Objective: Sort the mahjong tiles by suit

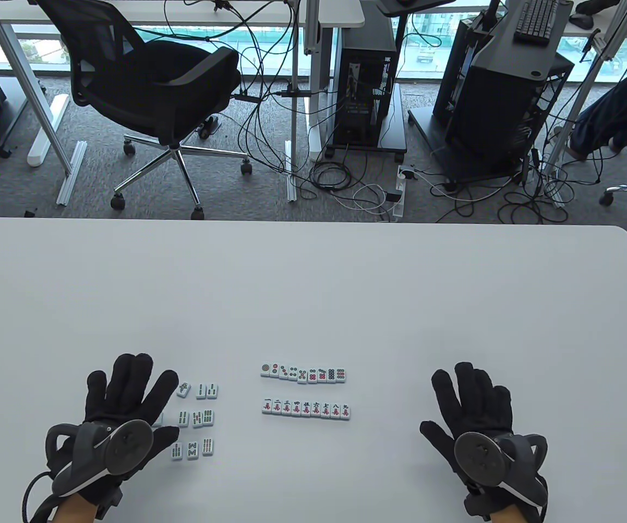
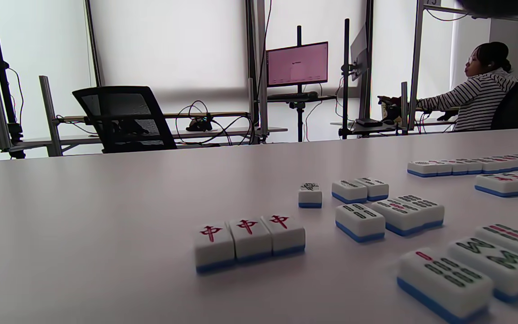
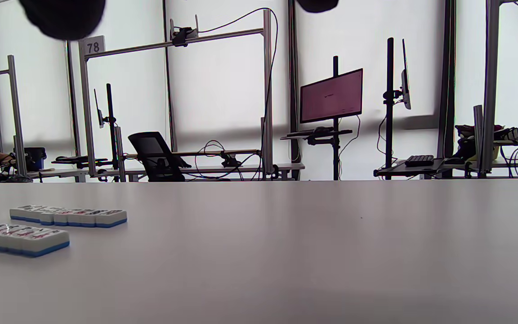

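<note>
Left hand (image 1: 122,414) flat, fingers spread, gripping nothing, above three red-character tiles (image 2: 250,238) beside bamboo tiles (image 1: 196,418). Right hand (image 1: 474,417) likewise spread, empty, on table (image 1: 313,283).

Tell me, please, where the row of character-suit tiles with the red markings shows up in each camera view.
Table view: row of character tiles, centre, nearer of two rows, between the hands.
Left wrist view: far right edge, cropped, nearer of two rows.
Right wrist view: lower left, nearest row, partly cut off.
Shared landmark: the row of dot tiles just beyond it.
</note>
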A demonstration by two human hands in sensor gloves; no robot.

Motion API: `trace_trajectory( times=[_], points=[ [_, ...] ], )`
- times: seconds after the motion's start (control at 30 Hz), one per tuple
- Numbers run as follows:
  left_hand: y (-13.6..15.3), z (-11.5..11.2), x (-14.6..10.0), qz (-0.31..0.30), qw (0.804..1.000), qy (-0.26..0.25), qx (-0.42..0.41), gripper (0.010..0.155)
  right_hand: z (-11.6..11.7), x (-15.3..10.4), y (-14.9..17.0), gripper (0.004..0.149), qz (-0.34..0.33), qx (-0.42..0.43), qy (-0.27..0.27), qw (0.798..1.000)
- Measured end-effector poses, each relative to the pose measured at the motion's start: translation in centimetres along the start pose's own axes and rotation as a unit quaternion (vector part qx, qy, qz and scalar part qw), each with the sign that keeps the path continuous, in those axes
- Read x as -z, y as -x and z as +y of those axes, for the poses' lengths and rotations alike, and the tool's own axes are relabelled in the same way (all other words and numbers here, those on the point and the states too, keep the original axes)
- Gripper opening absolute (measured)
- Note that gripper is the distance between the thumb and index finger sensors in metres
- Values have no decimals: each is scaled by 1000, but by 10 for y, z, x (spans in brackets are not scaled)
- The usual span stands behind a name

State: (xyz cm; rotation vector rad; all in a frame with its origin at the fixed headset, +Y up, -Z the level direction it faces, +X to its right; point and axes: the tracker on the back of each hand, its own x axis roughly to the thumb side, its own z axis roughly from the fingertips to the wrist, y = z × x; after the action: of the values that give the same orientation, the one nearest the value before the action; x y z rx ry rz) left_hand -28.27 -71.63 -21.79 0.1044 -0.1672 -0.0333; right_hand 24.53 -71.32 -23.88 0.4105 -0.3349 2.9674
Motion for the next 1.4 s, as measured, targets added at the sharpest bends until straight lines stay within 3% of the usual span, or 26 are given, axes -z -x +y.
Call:
trace_trajectory(
  times=[0.43,0.77,0.87,1.07,1.17,1.27,1.4],
  points=[
    [0,-10,3,3,1000,15,15,86,20,1,-9,79,-6,-58,-15,998],
    [-2,-14,11,14,999,23,44,84,19,1,-11,79,6,-51,-22,998],
    [-7,-7,20,13,998,18,61,84,18,0,-12,79,2,-46,-24,999],
    [-17,37,49,-22,992,0,127,89,14,-1,-12,80,-1,-31,-15,999],
    [-16,45,65,-19,989,6,150,89,13,-1,-12,80,-6,-23,-13,1000],
    [-18,36,80,-16,986,43,162,84,12,-1,-13,80,-10,-13,-10,1000],
    [-27,2,101,-29,973,88,210,73,13,-1,-12,80,-14,-7,-13,1000]
  ],
)
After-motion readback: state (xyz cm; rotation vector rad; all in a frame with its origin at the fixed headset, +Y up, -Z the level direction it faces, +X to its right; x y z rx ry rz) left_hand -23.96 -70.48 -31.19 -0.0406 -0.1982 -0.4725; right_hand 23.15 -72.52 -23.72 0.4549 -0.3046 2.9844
